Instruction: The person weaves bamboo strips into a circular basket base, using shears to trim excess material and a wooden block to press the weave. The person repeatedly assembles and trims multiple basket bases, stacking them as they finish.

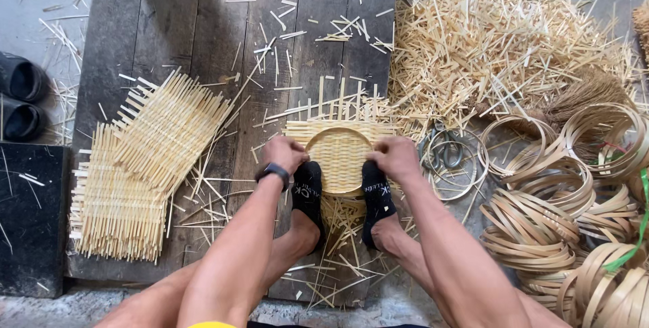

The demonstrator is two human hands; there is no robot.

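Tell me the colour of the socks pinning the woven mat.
Black socks, seen in the head view.

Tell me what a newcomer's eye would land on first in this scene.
At the centre, the left hand and right hand press a round bamboo hoop onto a woven mat, which both black-socked feet pin to the dark wooden boards. To the right lies a big heap of pale bamboo offcuts, with stacked coiled bamboo rings below it. Finished woven mats lie piled at the left.
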